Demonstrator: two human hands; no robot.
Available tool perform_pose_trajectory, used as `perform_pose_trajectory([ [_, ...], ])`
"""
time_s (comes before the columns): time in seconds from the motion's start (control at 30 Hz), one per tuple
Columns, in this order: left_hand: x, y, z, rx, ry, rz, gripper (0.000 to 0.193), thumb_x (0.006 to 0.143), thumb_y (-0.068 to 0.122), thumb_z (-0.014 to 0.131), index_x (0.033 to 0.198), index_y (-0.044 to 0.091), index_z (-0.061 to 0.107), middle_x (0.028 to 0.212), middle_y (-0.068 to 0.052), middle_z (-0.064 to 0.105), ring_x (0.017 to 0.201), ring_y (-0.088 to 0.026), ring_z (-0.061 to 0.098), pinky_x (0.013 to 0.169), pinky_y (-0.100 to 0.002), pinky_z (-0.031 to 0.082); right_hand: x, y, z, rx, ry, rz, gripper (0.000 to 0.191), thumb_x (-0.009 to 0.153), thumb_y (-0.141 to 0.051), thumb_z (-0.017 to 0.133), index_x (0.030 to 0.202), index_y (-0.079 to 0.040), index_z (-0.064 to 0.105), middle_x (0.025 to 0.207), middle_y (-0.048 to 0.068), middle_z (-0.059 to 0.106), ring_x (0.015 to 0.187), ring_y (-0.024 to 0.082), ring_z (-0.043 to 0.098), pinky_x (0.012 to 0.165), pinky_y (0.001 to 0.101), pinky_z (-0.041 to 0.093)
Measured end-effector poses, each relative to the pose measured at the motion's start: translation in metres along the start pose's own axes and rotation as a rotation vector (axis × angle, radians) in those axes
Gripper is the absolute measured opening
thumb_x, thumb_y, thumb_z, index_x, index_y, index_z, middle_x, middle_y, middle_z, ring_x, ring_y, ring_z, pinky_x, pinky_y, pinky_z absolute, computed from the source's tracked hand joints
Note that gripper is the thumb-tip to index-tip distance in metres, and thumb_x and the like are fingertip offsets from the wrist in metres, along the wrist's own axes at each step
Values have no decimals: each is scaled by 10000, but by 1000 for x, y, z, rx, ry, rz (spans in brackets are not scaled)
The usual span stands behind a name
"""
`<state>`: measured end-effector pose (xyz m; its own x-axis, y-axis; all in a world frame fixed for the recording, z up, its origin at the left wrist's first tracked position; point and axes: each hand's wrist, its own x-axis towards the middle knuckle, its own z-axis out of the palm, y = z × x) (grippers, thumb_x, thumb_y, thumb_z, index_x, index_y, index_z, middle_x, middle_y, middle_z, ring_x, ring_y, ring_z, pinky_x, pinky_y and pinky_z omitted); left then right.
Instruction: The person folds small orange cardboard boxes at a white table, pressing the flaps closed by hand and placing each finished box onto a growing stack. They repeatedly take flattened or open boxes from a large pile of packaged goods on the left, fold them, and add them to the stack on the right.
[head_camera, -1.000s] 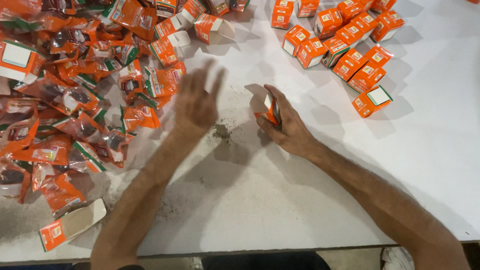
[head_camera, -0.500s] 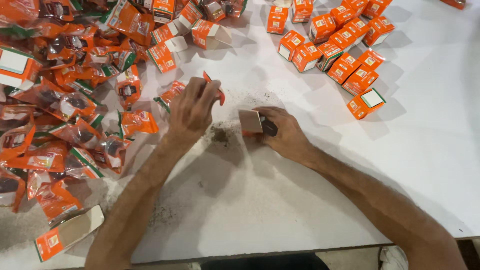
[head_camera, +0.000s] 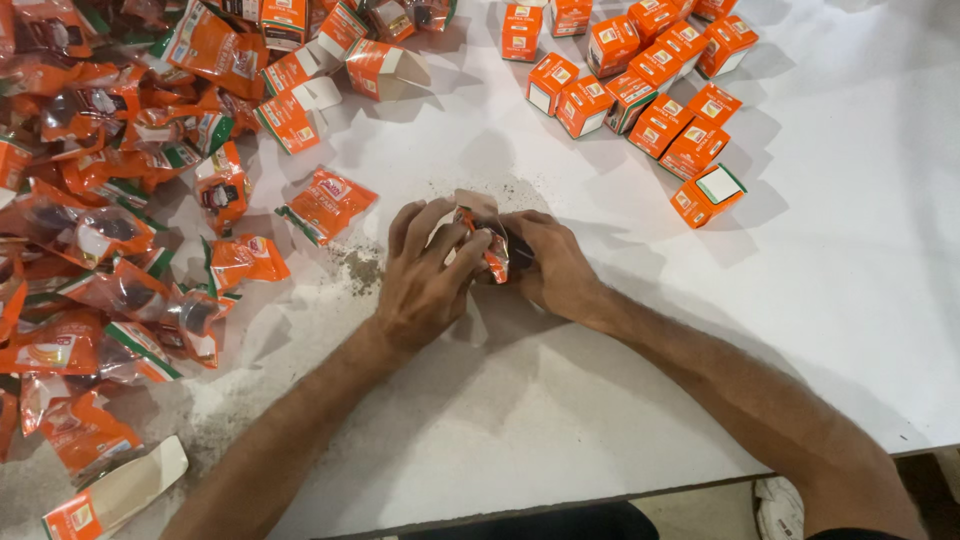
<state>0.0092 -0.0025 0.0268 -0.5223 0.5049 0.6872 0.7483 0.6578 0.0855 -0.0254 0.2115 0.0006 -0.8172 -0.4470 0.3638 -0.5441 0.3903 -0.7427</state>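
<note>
- White tabletop (head_camera: 620, 400) fills the view, dusted with dark grit near the middle.
- Orange foil pouches (head_camera: 90, 250) heap along the left edge; one lone pouch (head_camera: 327, 203) lies flat just left of the hands.
- Closed orange cartons (head_camera: 640, 75) cluster at upper right, some showing white panels; open-flapped cartons (head_camera: 330, 75) lie at top centre.
- Half a second ago the hands were apart; now they meet at the centre.
- Left hand (head_camera: 425, 275) and right hand (head_camera: 550, 265) both pinch one small orange packet (head_camera: 488, 240), fingers pressed around it, just above the table.
</note>
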Motion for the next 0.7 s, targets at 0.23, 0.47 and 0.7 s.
perform_pose_trajectory([
  [0.23,13,12,15,-70,16,-343,253,819,45,786,1053,101,708,1215,-174,563,1382,-400,390,1216,-595,298,0,-9,3,-9,-22,-37,652,718,-42,861,1318,-37,606,1287,159,663,1229,357,603,1030,422,514],
  [0.47,15,-1,14,-808,-56,-963,550,880,191,741,1341,-10,517,1124,-126,646,1016,-240,645,847,-334,562,1,-9,3,-44,-24,-56,759,659,-3,844,1368,-18,573,1348,173,597,1286,352,545,1069,425,489],
  [0.7,4,-23,33,-816,-60,-784,301,879,154,707,1113,-28,652,933,-67,721,827,-150,713,692,-287,602,0,-11,5,-67,-43,-24,724,711,0,816,1380,-23,541,1305,164,608,1259,354,555,1058,429,492],
])
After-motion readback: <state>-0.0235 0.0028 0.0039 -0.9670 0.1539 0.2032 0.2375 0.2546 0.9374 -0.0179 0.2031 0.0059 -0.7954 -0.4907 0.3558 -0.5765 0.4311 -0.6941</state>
